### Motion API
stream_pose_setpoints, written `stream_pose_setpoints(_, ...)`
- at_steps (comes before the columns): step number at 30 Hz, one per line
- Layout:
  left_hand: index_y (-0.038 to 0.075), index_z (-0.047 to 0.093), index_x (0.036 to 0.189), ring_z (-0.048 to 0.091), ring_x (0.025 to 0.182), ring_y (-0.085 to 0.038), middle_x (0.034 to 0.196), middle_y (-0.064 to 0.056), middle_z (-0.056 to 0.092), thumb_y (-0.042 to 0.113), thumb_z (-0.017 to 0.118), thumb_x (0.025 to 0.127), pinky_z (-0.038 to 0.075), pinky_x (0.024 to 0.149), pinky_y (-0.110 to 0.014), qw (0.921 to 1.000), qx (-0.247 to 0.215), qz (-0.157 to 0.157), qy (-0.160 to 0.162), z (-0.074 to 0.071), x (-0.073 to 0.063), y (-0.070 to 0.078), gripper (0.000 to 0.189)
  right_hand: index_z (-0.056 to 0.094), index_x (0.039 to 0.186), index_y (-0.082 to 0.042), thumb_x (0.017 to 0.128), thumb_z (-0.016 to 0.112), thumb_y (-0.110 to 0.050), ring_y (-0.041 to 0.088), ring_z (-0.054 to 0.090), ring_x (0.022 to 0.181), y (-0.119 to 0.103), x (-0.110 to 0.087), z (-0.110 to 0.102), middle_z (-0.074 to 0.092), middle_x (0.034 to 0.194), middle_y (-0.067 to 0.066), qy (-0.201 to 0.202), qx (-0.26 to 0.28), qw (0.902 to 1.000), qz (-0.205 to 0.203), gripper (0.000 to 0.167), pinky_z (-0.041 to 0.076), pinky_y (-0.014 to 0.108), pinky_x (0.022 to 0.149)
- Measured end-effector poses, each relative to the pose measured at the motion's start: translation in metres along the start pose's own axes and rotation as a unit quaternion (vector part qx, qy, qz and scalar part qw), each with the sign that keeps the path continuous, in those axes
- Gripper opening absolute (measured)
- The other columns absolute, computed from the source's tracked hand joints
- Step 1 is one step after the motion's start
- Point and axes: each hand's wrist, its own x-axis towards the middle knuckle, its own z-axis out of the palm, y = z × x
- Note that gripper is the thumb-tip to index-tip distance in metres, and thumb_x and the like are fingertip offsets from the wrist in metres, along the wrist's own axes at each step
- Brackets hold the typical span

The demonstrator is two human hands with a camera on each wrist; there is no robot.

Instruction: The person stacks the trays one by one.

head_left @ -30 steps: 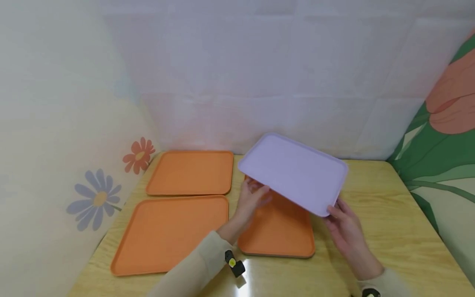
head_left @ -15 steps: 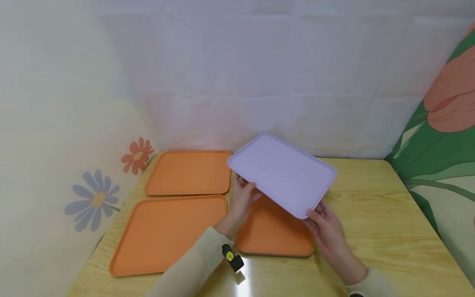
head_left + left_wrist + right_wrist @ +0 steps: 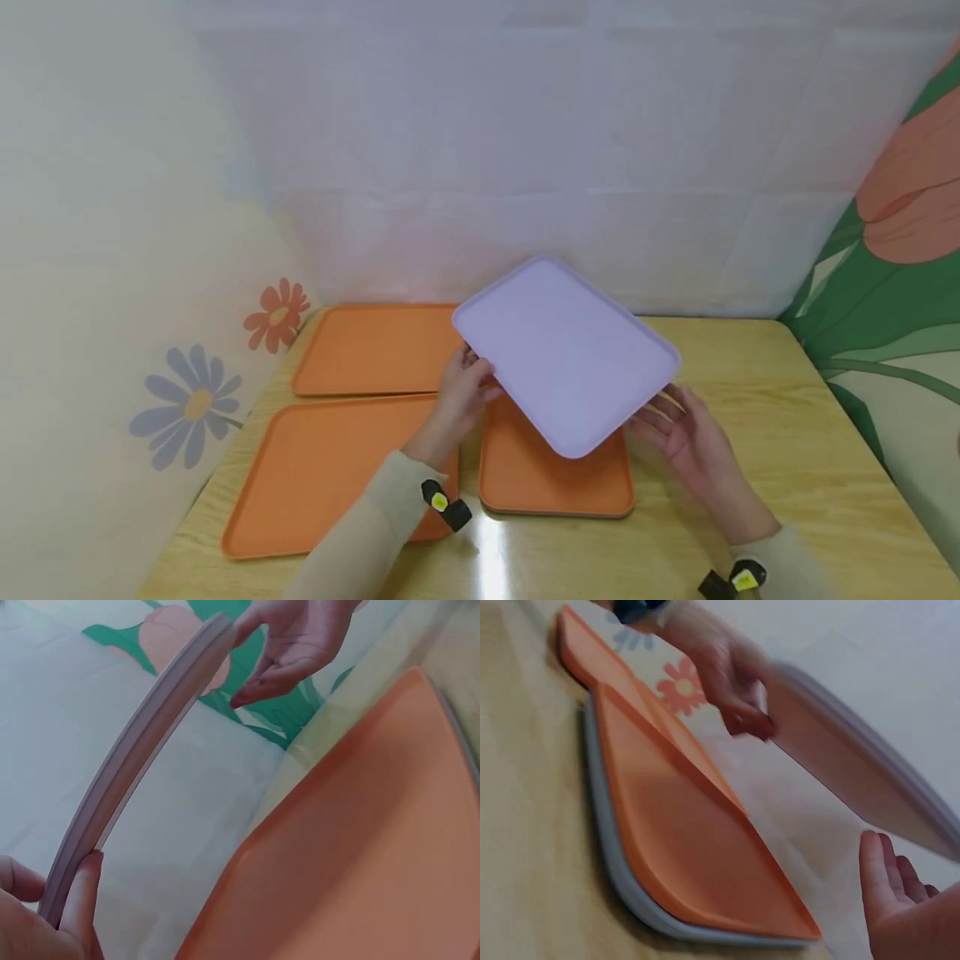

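Note:
A lavender tray (image 3: 562, 354) is held tilted in the air above an orange tray (image 3: 555, 475) in the head view. My left hand (image 3: 457, 396) pinches its left near edge, thumb on one face and fingers on the other; in the left wrist view, the left hand (image 3: 49, 922) grips the tray's rim. At the right edge is my right hand (image 3: 693, 442), its fingers fairly straight. The right wrist view has the right hand (image 3: 907, 900) just below the tray's underside, fingers extended; whether they touch it is hard to tell. A grey tray (image 3: 619, 855) lies under the orange one.
Two more orange trays lie on the left of the wooden table, one at the back (image 3: 382, 350) and one in front (image 3: 337, 475). A pale cloth (image 3: 450, 150) hangs behind, and flower-printed sheets (image 3: 900, 333) stand at both sides.
The lavender tray has shifted left and turned, its near corner now pointing more toward me. My left hand moved left with it. The right hand has loosened from the near corner and moved along the right edge.

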Motion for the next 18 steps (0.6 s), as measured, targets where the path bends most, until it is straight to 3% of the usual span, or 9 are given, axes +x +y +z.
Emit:
stream_pose_setpoints(4,0.002,0.037,0.152,0.061,0.071,-0.012,0.105,-0.003,0.057,-0.006,0.050,0.089,0.055,0.057,-0.025,0.9980,0.037,-0.025,-0.046,-0.009,0.001,0.011,0.065,0.067,0.122,-0.010,0.113,0.021,-0.032,0.023,0.068,0.108,-0.022,0.007,-0.012,0.070,0.118,0.006,-0.035,-0.008,0.9990,0.028,0.051,0.055,0.042,0.096)
stream_pose_setpoints(8,0.005,0.031,0.157,0.065,0.077,-0.013,0.111,-0.005,0.059,-0.004,0.052,0.092,0.058,0.065,-0.027,0.9909,0.084,-0.039,-0.098,-0.017,0.003,0.021,0.069,0.068,0.126,-0.014,0.113,0.022,-0.032,0.016,0.067,0.107,-0.038,0.015,-0.011,0.070,0.121,0.002,-0.027,-0.083,0.9929,0.081,0.051,0.057,0.034,0.090)
stream_pose_setpoints(15,0.005,0.027,0.159,0.065,0.087,-0.017,0.114,-0.008,0.057,-0.002,0.053,0.094,0.061,0.072,-0.034,0.9702,0.141,-0.051,-0.190,-0.028,0.010,0.028,0.070,0.066,0.124,-0.025,0.111,0.034,-0.030,0.015,0.065,0.104,-0.039,0.038,-0.003,0.069,0.115,-0.002,0.011,-0.213,0.9660,0.146,0.034,0.055,0.031,0.088)
stream_pose_setpoints(18,0.004,0.027,0.159,0.064,0.089,-0.019,0.117,-0.011,0.056,-0.003,0.054,0.093,0.061,0.072,-0.037,0.9635,0.154,-0.057,-0.212,-0.032,0.014,0.029,0.071,0.056,0.133,-0.020,0.110,0.038,-0.024,0.013,0.064,0.102,-0.032,0.045,-0.003,0.068,0.110,-0.004,0.022,-0.246,0.9572,0.151,0.030,0.054,0.029,0.087)
